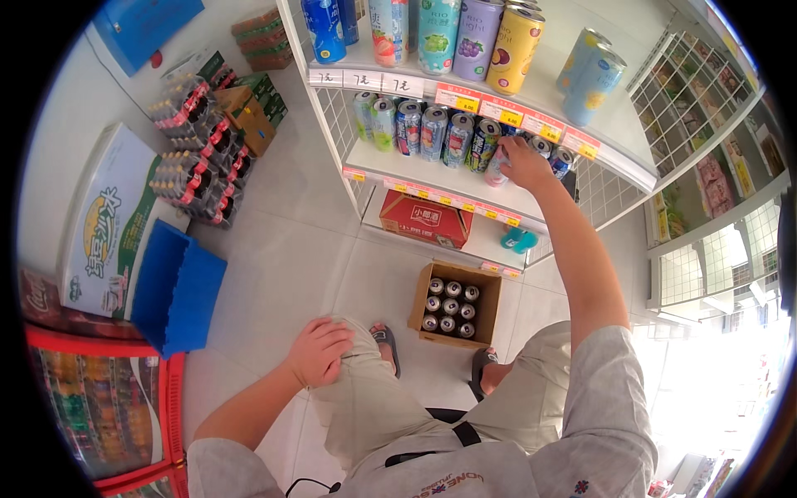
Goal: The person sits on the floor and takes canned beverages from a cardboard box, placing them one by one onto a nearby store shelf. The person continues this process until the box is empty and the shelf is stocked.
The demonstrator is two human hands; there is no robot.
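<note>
My right hand [526,163] reaches onto the middle shelf, its fingers around a pink drink can [497,169] in the row of cans. To the left stands a dark can with green and yellow print [483,146]; beyond my wrist is a blue can [562,160]. On my left knee rests my left hand [320,352], holding nothing. Between my feet, an open cardboard box [490,292] holds several upright cans [449,305] with silver tops.
Taller RIO cans [476,40] line the shelf above. The bottom shelf carries a red carton [425,218] and a teal object [518,239]. Bottle packs [199,159], a blue bin [177,286] and a red-framed drinks cooler [103,404] stand left. Wire grid [685,93] flanks the shelves.
</note>
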